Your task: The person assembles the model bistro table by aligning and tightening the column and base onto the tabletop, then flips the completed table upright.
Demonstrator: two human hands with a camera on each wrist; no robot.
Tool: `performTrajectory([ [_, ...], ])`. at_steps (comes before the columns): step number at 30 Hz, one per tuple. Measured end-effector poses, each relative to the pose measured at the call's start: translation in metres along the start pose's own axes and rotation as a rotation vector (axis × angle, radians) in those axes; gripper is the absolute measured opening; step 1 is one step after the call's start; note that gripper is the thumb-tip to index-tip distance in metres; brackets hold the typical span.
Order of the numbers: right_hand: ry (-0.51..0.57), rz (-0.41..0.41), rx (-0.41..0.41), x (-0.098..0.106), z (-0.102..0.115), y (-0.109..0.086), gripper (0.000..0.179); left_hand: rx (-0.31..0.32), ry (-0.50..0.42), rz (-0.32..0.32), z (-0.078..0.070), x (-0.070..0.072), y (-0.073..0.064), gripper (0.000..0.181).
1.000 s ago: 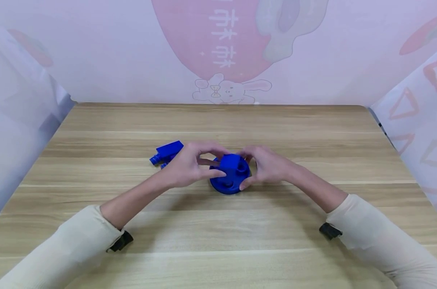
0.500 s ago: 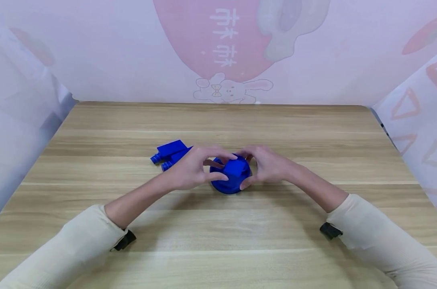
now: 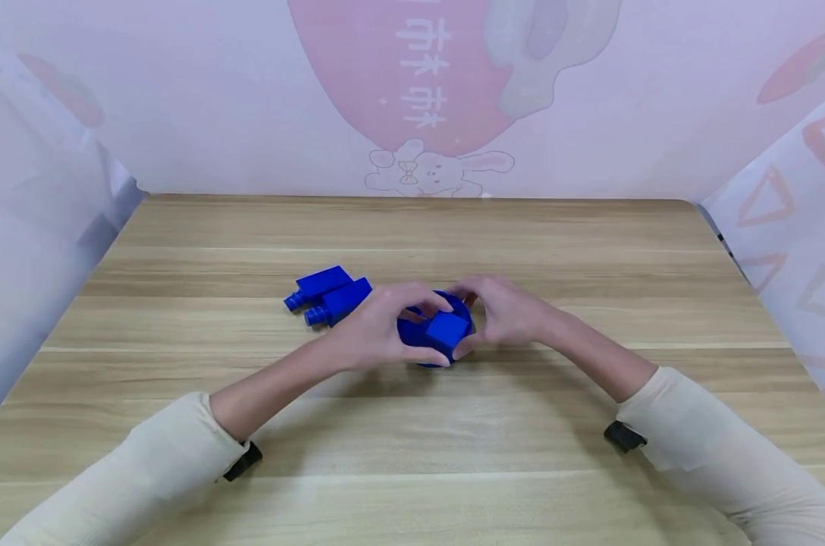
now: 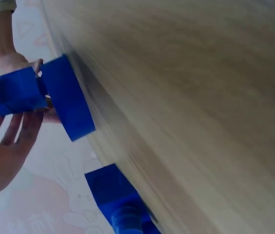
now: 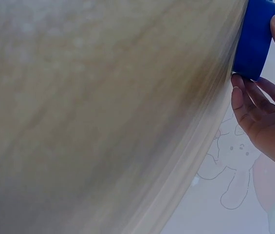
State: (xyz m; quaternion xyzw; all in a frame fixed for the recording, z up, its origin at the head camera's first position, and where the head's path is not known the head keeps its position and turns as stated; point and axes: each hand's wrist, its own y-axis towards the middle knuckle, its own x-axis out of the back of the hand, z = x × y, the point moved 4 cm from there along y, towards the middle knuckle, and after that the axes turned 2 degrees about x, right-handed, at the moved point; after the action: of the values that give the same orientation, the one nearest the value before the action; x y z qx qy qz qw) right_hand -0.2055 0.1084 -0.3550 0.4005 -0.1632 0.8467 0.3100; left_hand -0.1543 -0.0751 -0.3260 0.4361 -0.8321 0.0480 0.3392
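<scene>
On the table stands a round blue disc (image 3: pixel 412 331), seen edge-on in the left wrist view. A blue rectangular block (image 3: pixel 447 328) stands upright over the near right part of the disc, with a narrow neck between them. My left hand (image 3: pixel 380 326) holds this block, thumb in front and fingers behind. The right hand (image 3: pixel 504 309) grips the disc's right edge, with its thumb at the near side and fingers at the far side. In the right wrist view the right hand's fingertips (image 5: pixel 239 90) lie at the disc's rim, close to the tabletop.
Two similar blue blocks, a farther one (image 3: pixel 324 281) and a nearer one (image 3: pixel 347 299), lie left of the disc, their threaded studs pointing left. The wooden table (image 3: pixel 412 447) meets a printed backdrop (image 3: pixel 249 114) at its far edge.
The left hand has shifted right and nearer along with the block, which has moved across the disc to its near right side. The right hand has stayed at the rim.
</scene>
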Motion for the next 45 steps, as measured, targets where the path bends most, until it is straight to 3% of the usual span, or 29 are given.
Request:
performTrajectory([
  [6, 0.009, -0.002, 0.003, 0.000, 0.000, -0.001, 0.075, 0.008, 0.093, -0.045, -0.008, -0.006, 0.002, 0.047],
  [13, 0.007, 0.015, -0.017, 0.000, 0.001, -0.001, 0.076, 0.036, 0.021, -0.001, -0.009, -0.004, 0.000, 0.043],
  [21, -0.001, -0.001, 0.009, 0.001, 0.000, 0.000, 0.077, 0.008, -0.088, 0.158, -0.004, 0.005, 0.002, 0.054],
  [27, -0.012, -0.007, -0.005, 0.000, -0.001, 0.000, 0.081, -0.027, -0.156, 0.286, 0.006, 0.011, 0.006, 0.047],
  [31, -0.011, -0.001, -0.021, 0.000, -0.001, 0.000, 0.083, -0.027, -0.194, 0.334, 0.012, 0.013, 0.006, 0.045],
  [39, -0.009, 0.005, -0.017, 0.001, 0.000, 0.001, 0.083, -0.014, -0.152, 0.312, 0.013, 0.012, 0.002, 0.039],
  [45, -0.021, 0.008, -0.012, 0.000, 0.000, 0.000, 0.085, 0.026, -0.130, 0.220, 0.014, 0.006, -0.002, 0.042],
])
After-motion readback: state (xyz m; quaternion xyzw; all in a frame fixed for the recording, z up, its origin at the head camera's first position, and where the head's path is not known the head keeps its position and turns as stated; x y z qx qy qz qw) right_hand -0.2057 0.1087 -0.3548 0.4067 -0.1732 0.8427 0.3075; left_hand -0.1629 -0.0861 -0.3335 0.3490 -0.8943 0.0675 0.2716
